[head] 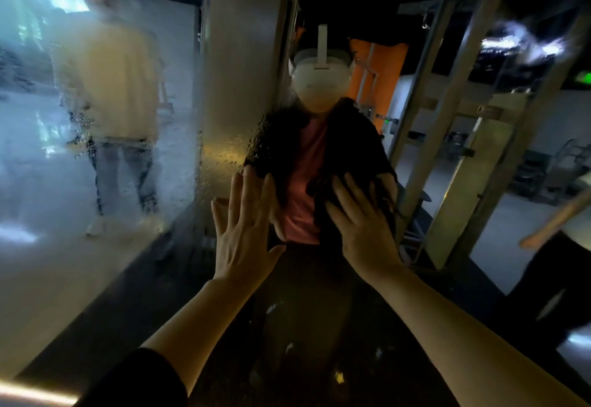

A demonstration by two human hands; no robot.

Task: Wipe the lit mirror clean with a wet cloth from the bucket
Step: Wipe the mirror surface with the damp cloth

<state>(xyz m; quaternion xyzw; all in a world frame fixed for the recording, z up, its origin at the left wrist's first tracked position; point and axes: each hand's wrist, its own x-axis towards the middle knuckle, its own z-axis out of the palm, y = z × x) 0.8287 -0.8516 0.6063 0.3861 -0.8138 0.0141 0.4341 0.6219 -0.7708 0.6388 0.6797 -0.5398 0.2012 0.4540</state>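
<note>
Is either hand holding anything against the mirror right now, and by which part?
The right hand presses a dark cloth flat against the mirror, fingers spread over the cloth's lower part. The left hand is open and holds nothing.

The mirror (198, 157) stands straight ahead and fills the view. Both hands reach forward to it, low and near the middle — the left hand (244, 230) flat on the glass, the right hand (361, 230) just beside it to the right. Under the right hand's fingers (343, 194) lies the cloth (319, 163), spread upward across the glass to above both hands. Water droplets (220, 163) sit on the glass left of the cloth and above the left hand. A lit strip (35, 394) runs along the bottom left corner — below the left forearm.
</note>
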